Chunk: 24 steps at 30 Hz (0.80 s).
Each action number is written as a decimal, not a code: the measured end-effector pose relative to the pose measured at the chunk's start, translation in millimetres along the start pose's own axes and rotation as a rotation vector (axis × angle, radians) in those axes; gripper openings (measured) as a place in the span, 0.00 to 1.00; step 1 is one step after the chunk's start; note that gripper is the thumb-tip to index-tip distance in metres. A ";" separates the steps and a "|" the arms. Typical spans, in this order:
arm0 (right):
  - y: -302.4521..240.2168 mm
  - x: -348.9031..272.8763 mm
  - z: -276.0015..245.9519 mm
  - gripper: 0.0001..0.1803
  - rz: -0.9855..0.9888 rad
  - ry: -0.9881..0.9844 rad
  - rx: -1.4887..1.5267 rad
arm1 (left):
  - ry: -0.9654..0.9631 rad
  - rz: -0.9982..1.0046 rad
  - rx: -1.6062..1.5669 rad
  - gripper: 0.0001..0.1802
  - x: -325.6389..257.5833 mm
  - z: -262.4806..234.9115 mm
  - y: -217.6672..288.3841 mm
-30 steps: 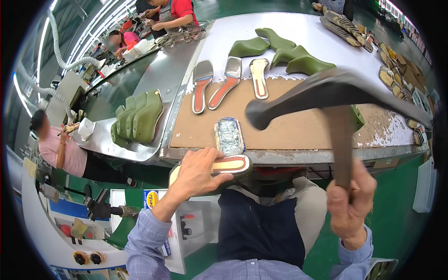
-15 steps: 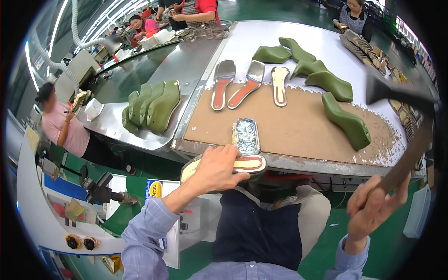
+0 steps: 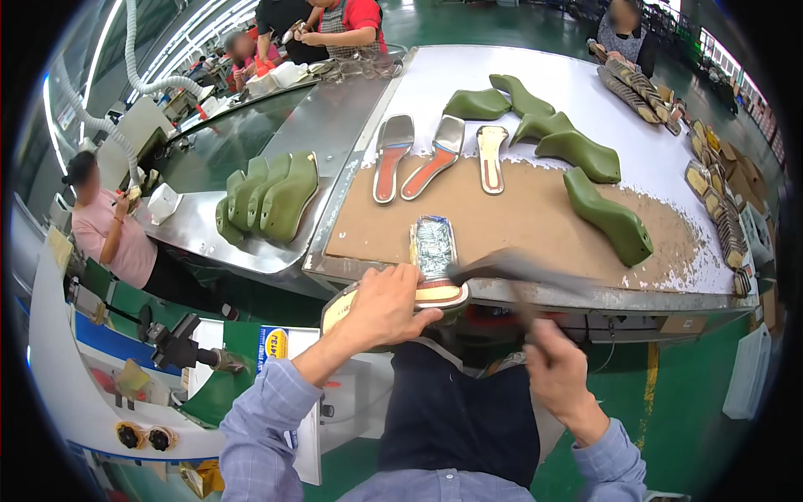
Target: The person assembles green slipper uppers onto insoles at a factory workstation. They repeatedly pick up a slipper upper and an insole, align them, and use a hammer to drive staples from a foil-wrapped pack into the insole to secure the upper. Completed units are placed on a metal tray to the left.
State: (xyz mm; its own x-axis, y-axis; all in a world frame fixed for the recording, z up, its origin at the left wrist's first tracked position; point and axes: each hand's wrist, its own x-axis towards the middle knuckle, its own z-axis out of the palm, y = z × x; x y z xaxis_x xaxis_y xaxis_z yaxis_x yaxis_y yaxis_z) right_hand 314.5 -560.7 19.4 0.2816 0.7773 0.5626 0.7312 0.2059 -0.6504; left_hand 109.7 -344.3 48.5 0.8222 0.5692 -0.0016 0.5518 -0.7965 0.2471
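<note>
My left hand (image 3: 381,309) grips a shoe last topped by a cream insole (image 3: 442,295) with a reddish edge strip, held at the table's front edge. The insole faces up; the hand covers its middle, and most of the last is hidden underneath. In my right hand (image 3: 559,368) is the handle of a hammer (image 3: 520,268). Its head is blurred by motion, with one end close above the insole's right end. Just beyond the left hand, a small tray (image 3: 413,244) holds many small nails.
On the table (image 3: 519,217) lie a grey-and-red insole (image 3: 387,171), a similar insole (image 3: 432,167), a cream insole (image 3: 491,159) and several green shoe lasts (image 3: 606,213). More green lasts (image 3: 288,201) stand on the metal bench at left. Stacked soles (image 3: 719,217) line the right edge. Co-workers are farther off.
My right hand has swung the hammer down and leftward, from raised at the right to just above the insole's right end. My left hand keeps its grip on the shoe last.
</note>
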 end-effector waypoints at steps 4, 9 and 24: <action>-4.1 23.9 -1.2 0.27 0.052 -0.189 -0.232 | -0.010 -0.039 -0.010 0.34 -4.7 4.4 -3.6; -8.7 10.8 -10.0 0.30 -0.061 0.051 0.041 | -0.031 -0.039 0.026 0.35 -2.9 1.4 5.2; 111.7 33.2 -30.7 0.25 0.124 -0.149 -0.668 | -0.122 0.039 0.050 0.40 17.4 -34.4 4.3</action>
State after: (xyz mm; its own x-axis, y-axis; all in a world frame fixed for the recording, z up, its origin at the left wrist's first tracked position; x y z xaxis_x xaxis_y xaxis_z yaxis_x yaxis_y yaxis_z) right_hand 424.6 -530.1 -18.9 0.3342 0.8546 0.3975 0.9384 -0.2626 -0.2246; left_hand 121.5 -330.8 82.8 0.8521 0.5113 -0.1119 0.5233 -0.8282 0.2008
